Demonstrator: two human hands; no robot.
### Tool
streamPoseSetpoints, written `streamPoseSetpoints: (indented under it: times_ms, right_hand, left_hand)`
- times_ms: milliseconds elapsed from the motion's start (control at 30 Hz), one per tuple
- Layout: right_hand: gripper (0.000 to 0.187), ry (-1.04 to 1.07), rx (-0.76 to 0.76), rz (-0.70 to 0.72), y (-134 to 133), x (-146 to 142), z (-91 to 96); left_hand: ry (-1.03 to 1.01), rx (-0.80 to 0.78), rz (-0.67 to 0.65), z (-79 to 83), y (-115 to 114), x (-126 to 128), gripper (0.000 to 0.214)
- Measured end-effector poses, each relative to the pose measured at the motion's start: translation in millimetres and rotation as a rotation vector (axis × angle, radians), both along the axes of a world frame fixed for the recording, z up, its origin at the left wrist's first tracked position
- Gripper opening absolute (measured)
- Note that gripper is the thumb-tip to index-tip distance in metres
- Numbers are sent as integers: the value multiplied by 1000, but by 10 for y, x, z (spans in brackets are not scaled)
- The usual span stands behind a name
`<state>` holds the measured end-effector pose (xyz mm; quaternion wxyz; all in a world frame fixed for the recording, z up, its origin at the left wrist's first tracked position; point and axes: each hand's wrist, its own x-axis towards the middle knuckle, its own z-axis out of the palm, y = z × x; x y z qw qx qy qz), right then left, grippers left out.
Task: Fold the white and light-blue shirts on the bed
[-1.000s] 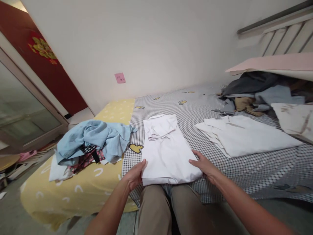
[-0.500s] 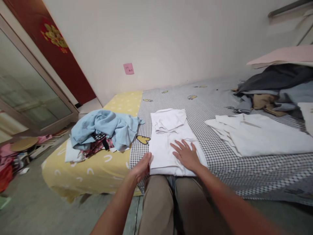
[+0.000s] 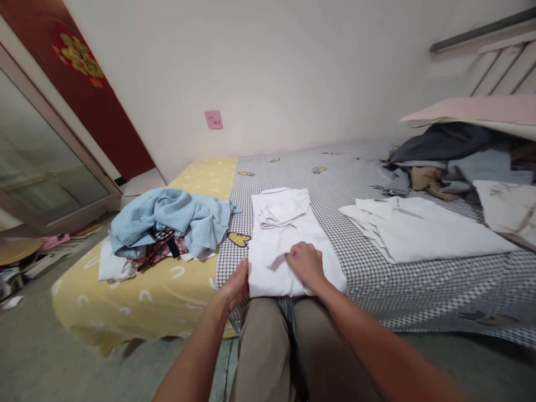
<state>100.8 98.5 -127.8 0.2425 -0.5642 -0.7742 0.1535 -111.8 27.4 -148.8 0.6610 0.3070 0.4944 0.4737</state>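
A white shirt (image 3: 274, 273), folded into a long rectangle, lies on the bed right in front of my knees, its collar end pointing to the wall. My left hand (image 3: 238, 283) rests along the shirt's left edge near the front, fingers stretched forward and partly hidden against the cloth. On the shirt's front half, my right hand (image 3: 307, 263) is closed, its fingers curled and pinching the top cloth. A small raised crease runs from the fingertips to the left.
Left, a light blue garment (image 3: 180, 209) tops a clothes heap on a yellow sheet (image 3: 159, 285). Right, another folded white garment (image 3: 435, 231) lies on the checked sheet (image 3: 339, 178). Behind it are dark clothes (image 3: 452, 142) under a pink-topped pile (image 3: 477, 109).
My right hand has gone from lying flat with spread fingers to curled, slightly to the left on the shirt. My left hand stays at the edge. The view has shifted a little right.
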Motion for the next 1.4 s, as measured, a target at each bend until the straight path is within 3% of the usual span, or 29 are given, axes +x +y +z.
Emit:
streamPoseSetpoints:
  times_ms: [100, 200, 267, 367, 467, 567, 700, 900, 967, 1100, 1167, 1267, 1400]
  right_hand:
    - [34, 63, -48, -229, 324, 130, 25]
    - [41, 118, 9, -325, 390, 270, 87]
    - [41, 137, 88, -260, 289, 288, 120]
    - [42, 76, 188, 46, 109, 180, 103]
    - [49, -111, 41, 287, 98, 3, -9]
    - [52, -195, -135, 317, 258, -106, -145]
    - [49, -170, -209, 333, 444, -76, -235]
    - [54, -85, -160, 263, 388, -53, -151]
    - [55, -41, -111, 220, 321, -104, -72]
    - [50, -21, 101, 198, 225, -158, 61]
    - [47, -77, 189, 220, 252, -107, 57]
    - [43, -204, 126, 260, 402, 58, -72]
    - [47, -249, -10, 269, 633, 240, -356]
  left_hand:
    - [62, 44, 23, -3, -40, 2, 64]
    - [191, 48, 106, -40, -41, -1, 68]
    - [264, 51, 174, -84, -3, 11, 72]
    - [398, 82, 304, -166, 81, 59, 65]
    - [517, 93, 412, -253, 110, 117, 57]
    - [625, 72, 467, -328, 57, 150, 53]
    - [781, 53, 553, -370, -39, 176, 54]
    - [1067, 221, 700, -160, -165, 201, 52]
    - [1297, 354, 630, -52, -144, 207, 47]
    - [1734, 510, 238, 75, 88, 179, 48]
    - [1798, 464, 54, 79, 255, 130, 48]
    - [1776, 380, -158, 30, 470, 36, 49]
    - [1747, 324, -229, -71, 610, -56, 51]
